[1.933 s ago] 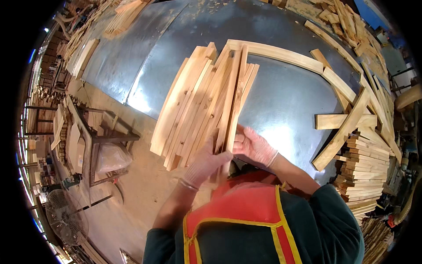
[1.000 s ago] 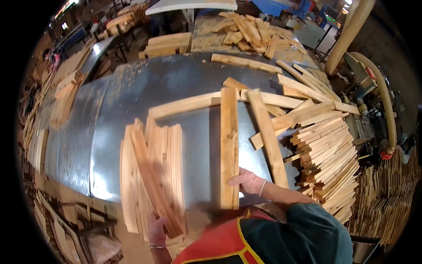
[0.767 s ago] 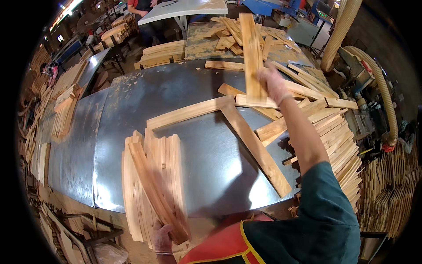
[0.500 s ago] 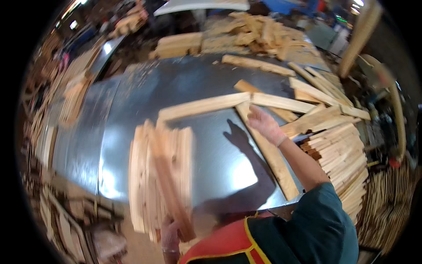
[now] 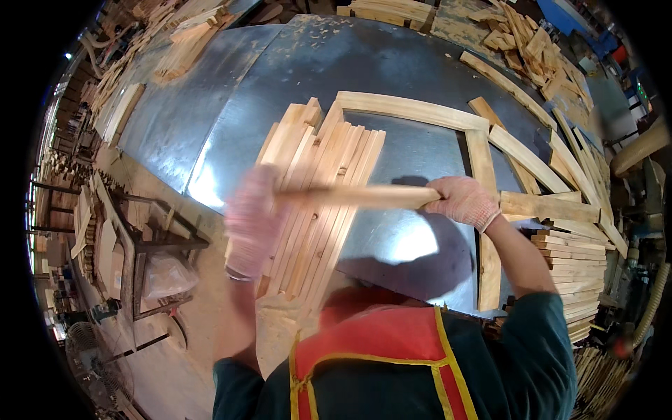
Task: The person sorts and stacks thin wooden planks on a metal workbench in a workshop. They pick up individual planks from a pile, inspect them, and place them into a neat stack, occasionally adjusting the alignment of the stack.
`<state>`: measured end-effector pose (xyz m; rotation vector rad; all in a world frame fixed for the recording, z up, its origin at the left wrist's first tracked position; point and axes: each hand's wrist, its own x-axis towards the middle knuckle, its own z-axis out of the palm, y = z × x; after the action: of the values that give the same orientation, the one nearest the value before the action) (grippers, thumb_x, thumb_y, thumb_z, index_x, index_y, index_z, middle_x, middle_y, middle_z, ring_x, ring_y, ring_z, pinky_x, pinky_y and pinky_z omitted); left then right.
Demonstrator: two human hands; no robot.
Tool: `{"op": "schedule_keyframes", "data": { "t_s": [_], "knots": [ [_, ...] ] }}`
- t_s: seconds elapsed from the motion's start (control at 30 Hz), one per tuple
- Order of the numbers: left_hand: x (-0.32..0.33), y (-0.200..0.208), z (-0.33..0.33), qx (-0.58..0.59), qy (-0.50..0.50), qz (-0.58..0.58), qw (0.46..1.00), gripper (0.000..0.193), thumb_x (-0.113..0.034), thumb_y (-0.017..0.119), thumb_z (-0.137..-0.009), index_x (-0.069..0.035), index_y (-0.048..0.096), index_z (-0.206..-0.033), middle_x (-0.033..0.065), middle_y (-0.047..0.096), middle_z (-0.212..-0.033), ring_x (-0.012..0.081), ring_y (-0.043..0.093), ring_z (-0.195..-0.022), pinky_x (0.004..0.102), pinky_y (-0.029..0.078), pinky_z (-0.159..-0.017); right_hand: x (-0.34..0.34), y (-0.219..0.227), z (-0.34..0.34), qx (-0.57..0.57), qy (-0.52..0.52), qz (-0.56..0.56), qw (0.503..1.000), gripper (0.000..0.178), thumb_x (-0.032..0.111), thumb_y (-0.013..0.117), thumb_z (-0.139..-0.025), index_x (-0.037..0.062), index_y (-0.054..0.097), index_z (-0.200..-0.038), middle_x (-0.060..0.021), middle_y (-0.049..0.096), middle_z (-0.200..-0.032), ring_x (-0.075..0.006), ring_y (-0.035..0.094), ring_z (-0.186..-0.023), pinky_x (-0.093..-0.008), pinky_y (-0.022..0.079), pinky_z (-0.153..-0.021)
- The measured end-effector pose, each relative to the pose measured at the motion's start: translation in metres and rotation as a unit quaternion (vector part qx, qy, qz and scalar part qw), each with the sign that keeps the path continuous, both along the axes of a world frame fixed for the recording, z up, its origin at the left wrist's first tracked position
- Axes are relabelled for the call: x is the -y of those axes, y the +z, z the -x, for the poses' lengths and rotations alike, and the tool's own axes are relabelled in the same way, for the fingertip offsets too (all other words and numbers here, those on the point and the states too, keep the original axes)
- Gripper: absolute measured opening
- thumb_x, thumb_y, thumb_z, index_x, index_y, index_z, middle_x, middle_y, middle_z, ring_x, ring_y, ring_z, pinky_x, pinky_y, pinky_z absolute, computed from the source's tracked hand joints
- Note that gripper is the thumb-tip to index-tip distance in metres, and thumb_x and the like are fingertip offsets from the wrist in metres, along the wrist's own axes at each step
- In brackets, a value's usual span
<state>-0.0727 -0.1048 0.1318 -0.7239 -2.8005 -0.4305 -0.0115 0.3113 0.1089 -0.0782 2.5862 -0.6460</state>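
Observation:
A wooden strip (image 5: 364, 197) is held level across my front, above the metal table. My right hand (image 5: 463, 201), in a pale pink knitted glove, is closed round its right end. At the other end is my left hand (image 5: 253, 217), gloved alike and smeared by motion; it appears to grip the strip, though its fingers are not distinct. Below the strip lies a row of wooden strips (image 5: 325, 234), side by side. Beyond them, a wooden bar (image 5: 409, 106) runs across to an upright-lying board (image 5: 482, 161), forming a corner on the table.
Loose boards (image 5: 528, 161) overlap on the right, beside a stack of strips (image 5: 570, 269). Offcuts (image 5: 518, 42) are heaped at the far right. More strips (image 5: 183, 52) lie at the far left of the metal table (image 5: 280, 77). A metal stand (image 5: 168, 238) stands at the left.
The strip has swung from slanting over the row to level before me. My right hand has left the wood corner and taken its right end. My left hand has risen; the view has shifted.

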Motion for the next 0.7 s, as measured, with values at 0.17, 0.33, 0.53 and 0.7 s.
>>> {"op": "schedule_keyframes", "data": {
  "t_s": [0.17,0.33,0.53,0.7],
  "knots": [
    [0.099,-0.076,0.046,0.125,0.289,-0.034,0.949,0.071,-0.035,0.075,-0.091,-0.004,0.053,-0.152,0.0207,0.049,-0.159,0.0384,0.048,-0.145,0.0481,0.041,-0.119,-0.007,-0.113,-0.036,0.046,-0.355,0.346,0.867,0.044,0.034,0.08,-0.093,-0.0012,0.073,-0.117,-0.0102,0.074,-0.101,-0.0154,0.067,-0.09,-0.0333,0.056,-0.082],
    [0.217,-0.198,0.047,0.368,0.393,-0.167,0.826,0.071,-0.049,0.065,-0.095,-0.004,0.056,-0.149,0.0228,0.061,-0.14,0.0367,0.059,-0.128,0.0466,0.047,-0.11,0.069,-0.141,-0.034,0.076,-0.478,0.595,0.642,0.05,0.009,0.08,-0.09,-0.0022,0.061,-0.135,-0.0128,0.072,-0.121,-0.023,0.069,-0.106,-0.0354,0.056,-0.098],
    [0.185,-0.14,0.021,0.475,0.248,-0.049,0.843,0.066,-0.04,0.069,-0.094,-0.008,0.055,-0.15,0.0208,0.07,-0.125,0.0389,0.068,-0.117,0.0434,0.053,-0.1,0.165,-0.157,-0.034,0.068,-0.528,0.594,0.603,0.066,-0.002,0.075,-0.085,-0.0034,0.052,-0.147,-0.0148,0.069,-0.128,-0.026,0.066,-0.113,-0.0372,0.054,-0.1],
    [0.189,-0.144,0.005,0.177,0.199,0.043,0.963,0.054,-0.029,0.071,-0.094,-0.005,0.064,-0.141,0.0203,0.076,-0.111,0.0375,0.073,-0.107,0.0463,0.055,-0.097,0.242,-0.161,-0.011,0.052,-0.561,0.389,0.729,0.061,0.013,0.074,-0.085,0.0003,0.056,-0.142,-0.0202,0.07,-0.125,-0.0312,0.067,-0.114,-0.04,0.055,-0.096]
  ]
}}
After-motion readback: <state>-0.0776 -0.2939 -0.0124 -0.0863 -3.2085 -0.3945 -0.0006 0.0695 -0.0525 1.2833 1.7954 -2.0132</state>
